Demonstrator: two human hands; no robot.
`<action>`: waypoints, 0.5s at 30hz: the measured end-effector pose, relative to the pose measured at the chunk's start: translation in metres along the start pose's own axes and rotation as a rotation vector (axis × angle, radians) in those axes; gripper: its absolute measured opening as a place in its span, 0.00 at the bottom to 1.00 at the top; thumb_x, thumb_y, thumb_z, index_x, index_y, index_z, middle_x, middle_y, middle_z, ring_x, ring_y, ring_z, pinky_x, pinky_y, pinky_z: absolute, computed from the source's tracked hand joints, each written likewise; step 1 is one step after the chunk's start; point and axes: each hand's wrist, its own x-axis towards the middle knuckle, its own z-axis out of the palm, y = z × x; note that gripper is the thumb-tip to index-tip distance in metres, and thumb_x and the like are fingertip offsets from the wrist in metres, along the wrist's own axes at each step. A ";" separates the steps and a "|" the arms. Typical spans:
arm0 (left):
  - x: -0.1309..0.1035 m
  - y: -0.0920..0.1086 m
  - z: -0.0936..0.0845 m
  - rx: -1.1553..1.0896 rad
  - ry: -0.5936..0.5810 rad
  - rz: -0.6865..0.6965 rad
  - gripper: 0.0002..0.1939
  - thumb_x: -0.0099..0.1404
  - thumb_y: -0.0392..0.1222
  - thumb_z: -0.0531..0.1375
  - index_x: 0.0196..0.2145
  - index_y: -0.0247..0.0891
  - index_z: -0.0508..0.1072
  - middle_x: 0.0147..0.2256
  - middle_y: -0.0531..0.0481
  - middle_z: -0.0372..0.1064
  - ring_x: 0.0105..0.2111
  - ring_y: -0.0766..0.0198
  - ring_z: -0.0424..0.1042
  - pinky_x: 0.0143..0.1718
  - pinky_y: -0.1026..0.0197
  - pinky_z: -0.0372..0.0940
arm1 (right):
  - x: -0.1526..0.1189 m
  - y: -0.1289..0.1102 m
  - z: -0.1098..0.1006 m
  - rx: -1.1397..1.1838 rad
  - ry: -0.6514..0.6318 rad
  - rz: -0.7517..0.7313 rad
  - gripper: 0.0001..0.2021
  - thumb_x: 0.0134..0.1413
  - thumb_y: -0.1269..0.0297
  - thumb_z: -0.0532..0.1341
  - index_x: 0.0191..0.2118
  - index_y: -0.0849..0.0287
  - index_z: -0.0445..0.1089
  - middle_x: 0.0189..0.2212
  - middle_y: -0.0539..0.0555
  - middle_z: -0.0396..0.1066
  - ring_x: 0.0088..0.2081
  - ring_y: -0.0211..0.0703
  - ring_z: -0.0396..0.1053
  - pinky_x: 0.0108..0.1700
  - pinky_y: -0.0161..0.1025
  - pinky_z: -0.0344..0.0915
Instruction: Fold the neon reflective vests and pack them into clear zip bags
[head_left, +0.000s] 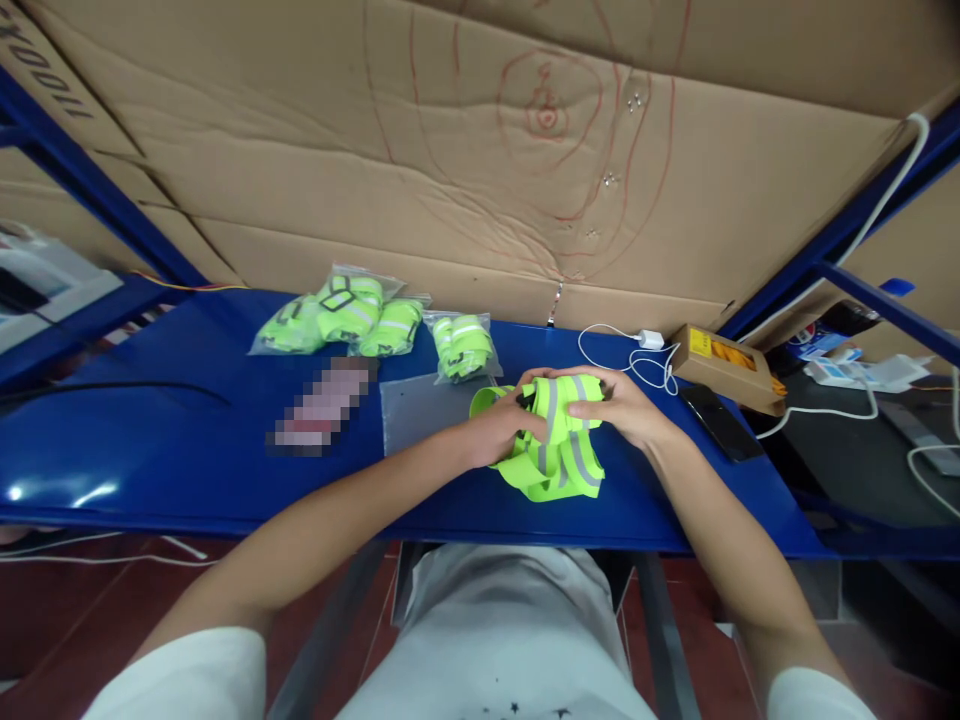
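A neon-yellow reflective strap [559, 455] with grey stripes and black buckle parts is bunched up between my two hands, above the front part of the blue table. My left hand [501, 430] grips its left side, with loops of strap hanging below. Around the upper right side curls my right hand [622, 405], its thumb pressed on the front of the folded strap. Just behind my left wrist lies a flat clear plastic bag [412, 408]. Several bagged neon straps [349, 308] are heaped further back, and another bagged strap [463, 347] rests to their right.
The blue table [187, 430] ends behind at a cardboard wall [300, 150]. To the right are a black phone [720, 422], a white charger [651, 341] with cable, and an open cardboard box [731, 370] holding orange items. A blurred-out pinkish object [322, 405] lies left.
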 end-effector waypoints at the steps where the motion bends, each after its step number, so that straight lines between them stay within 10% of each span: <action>1: -0.001 0.001 0.002 -0.029 -0.007 0.008 0.42 0.37 0.24 0.65 0.53 0.38 0.75 0.42 0.48 0.80 0.39 0.52 0.81 0.34 0.60 0.71 | -0.002 -0.003 0.002 -0.032 0.046 -0.019 0.26 0.40 0.58 0.80 0.48 0.55 0.80 0.45 0.54 0.81 0.40 0.45 0.77 0.40 0.40 0.74; 9: -0.022 0.018 0.027 -0.028 -0.174 -0.052 0.25 0.48 0.40 0.76 0.44 0.33 0.80 0.40 0.42 0.83 0.45 0.46 0.81 0.51 0.50 0.74 | -0.007 -0.035 0.019 -0.300 0.529 -0.468 0.20 0.50 0.54 0.76 0.49 0.47 0.80 0.37 0.48 0.79 0.30 0.40 0.73 0.31 0.38 0.72; 15: -0.018 0.005 0.014 0.035 -0.097 -0.135 0.29 0.46 0.44 0.80 0.45 0.35 0.81 0.41 0.42 0.83 0.43 0.50 0.82 0.49 0.53 0.74 | -0.005 -0.023 0.030 -0.568 0.472 -0.672 0.15 0.54 0.55 0.74 0.47 0.50 0.80 0.45 0.53 0.81 0.44 0.50 0.79 0.48 0.47 0.77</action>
